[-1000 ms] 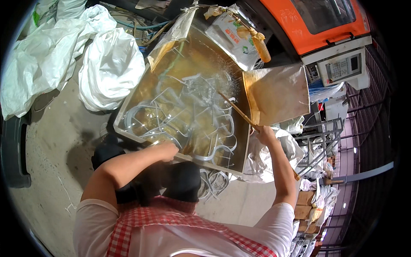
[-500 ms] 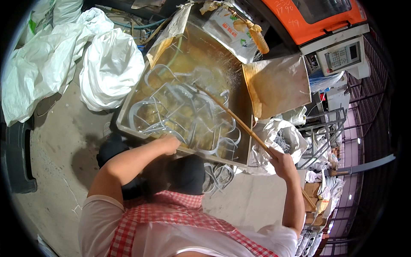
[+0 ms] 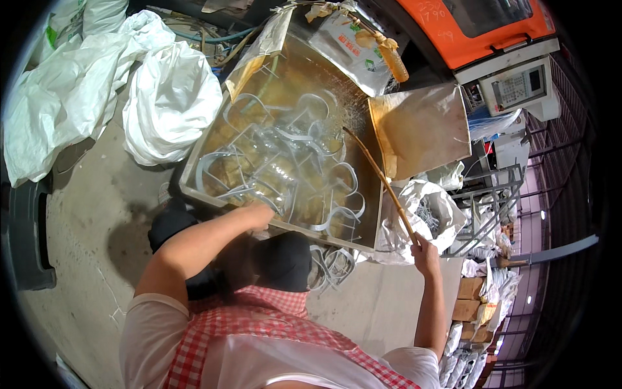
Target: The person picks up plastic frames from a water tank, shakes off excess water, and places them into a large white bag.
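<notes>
My right hand is closed around the lower end of a long bamboo stick. The stick slants up and left over the right wall of a wide tub, its tip at the right of the loops in it. Murky yellowish water fills the tub, with several pale grey strap-like plastic loops tangled and partly sunk in it. At the near side, my left hand is curled over the tub's rim, fingers partly hidden. More grey loops lie on the floor just below the tub.
White sacks stand left of the tub. A stained board leans out at its right, above an open white bag of grey pieces. An orange machine with a control panel is at far right; cardboard boxes lie below.
The stick's tip has swung right, away from the middle of the loops. My right hand has drawn back slightly toward me, and the loops have shifted in the water. My left hand stays at the rim.
</notes>
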Available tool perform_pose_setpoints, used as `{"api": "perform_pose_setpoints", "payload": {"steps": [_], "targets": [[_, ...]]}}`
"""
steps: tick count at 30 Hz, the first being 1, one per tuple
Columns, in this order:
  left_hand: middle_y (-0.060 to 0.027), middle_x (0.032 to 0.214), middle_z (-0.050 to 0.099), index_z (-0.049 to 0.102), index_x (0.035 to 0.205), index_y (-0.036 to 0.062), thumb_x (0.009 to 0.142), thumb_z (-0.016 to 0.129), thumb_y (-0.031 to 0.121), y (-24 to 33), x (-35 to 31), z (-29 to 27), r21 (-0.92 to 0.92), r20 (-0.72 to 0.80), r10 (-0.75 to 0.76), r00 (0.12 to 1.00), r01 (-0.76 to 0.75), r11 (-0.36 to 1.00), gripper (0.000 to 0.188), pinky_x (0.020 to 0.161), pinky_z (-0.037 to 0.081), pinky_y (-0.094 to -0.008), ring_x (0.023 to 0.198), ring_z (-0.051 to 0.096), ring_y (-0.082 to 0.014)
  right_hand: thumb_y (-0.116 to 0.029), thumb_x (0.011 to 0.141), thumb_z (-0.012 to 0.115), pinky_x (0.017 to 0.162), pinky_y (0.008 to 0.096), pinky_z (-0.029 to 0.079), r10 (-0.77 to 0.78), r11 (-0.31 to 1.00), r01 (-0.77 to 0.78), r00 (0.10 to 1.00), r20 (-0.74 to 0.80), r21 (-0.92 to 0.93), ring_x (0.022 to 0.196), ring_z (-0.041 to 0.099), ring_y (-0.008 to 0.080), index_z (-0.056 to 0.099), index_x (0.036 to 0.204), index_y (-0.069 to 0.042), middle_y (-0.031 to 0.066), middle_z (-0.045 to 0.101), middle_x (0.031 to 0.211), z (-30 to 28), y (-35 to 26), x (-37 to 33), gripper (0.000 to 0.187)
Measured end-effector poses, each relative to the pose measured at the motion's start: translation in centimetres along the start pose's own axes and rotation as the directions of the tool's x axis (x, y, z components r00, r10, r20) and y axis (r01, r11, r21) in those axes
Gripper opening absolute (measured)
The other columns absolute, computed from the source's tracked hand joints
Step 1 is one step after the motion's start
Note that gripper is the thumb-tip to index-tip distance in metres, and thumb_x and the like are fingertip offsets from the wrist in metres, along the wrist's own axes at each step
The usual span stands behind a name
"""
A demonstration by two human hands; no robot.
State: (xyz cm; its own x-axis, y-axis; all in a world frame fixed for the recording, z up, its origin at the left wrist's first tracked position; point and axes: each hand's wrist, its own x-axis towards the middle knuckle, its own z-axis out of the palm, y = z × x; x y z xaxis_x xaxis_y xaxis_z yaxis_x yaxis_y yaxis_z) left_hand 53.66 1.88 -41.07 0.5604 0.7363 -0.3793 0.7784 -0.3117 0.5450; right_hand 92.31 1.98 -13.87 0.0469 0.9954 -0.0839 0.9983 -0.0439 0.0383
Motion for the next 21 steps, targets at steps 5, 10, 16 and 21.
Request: {"api": "perform_pose_setpoints", "payload": {"steps": [5, 10, 16, 21], "targets": [[-0.0176, 0.1, 0.06, 0.058, 0.101, 0.0031, 0.077, 0.063, 0.024, -0.5, 0.3, 0.3, -0.022, -0.012, -0.014, 1.0, 0.013, 1.0, 0.033, 0.081, 0.045, -0.0445, 0.098, 0.056, -0.0327, -0.012, 0.079, 0.053, 0.056, 0.0317, 0.046, -0.098, 0.993, 0.096, 0.995, -0.027, -0.061, 0.057, 0.06, 0.0189, 0.055, 0.116, -0.003, 0.0134, 0.06, 0.062, 1.0, 0.1, 1.7, 0.039], [-0.0168, 0.103, 0.059, 0.059, 0.101, 0.0039, 0.077, 0.062, 0.023, 0.5, -0.4, -0.9, -0.039, 0.0, -0.024, 1.0, 0.024, 0.999, 0.03, 0.083, 0.045, -0.0438, 0.099, 0.056, -0.0323, -0.012, 0.079, 0.052, 0.056, 0.0313, 0.045, -0.097, 0.995, 0.096, 0.994, -0.049, -0.018, 0.059, 0.06, 0.0185, 0.053, 0.118, -0.002, 0.0133, 0.061, 0.065, 0.0, -0.4, 1.0, 0.04], [-0.0163, 0.102, 0.06, 0.059, 0.1, 0.0048, 0.078, 0.062, 0.023, 0.4, -0.3, -0.9, -0.048, 0.025, -0.017, 1.0, 0.018, 0.999, 0.029, 0.083, 0.044, -0.0436, 0.1, 0.055, -0.0324, -0.012, 0.078, 0.054, 0.06, 0.0326, 0.046, -0.157, 0.987, 0.157, 0.986, -0.056, 0.01, 0.063, 0.06, 0.0238, 0.055, 0.116, -0.004, 0.017, 0.06, 0.07, 0.4, -2.9, 1.6, 0.039], [-0.0164, 0.101, 0.06, 0.059, 0.1, 0.0042, 0.077, 0.063, 0.022, 0.5, -0.7, -1.4, -0.017, 0.013, -0.018, 1.0, 0.019, 1.0, 0.029, 0.083, 0.044, -0.0437, 0.1, 0.055, -0.0328, -0.012, 0.076, 0.055, 0.071, 0.0443, 0.045, -0.067, 0.993, 0.073, 0.995, 0.067, -0.097, 0.083, 0.058, 0.0403, 0.057, 0.111, -0.005, 0.0255, 0.06, 0.086, -0.7, -5.5, 1.8, 0.037]]}}
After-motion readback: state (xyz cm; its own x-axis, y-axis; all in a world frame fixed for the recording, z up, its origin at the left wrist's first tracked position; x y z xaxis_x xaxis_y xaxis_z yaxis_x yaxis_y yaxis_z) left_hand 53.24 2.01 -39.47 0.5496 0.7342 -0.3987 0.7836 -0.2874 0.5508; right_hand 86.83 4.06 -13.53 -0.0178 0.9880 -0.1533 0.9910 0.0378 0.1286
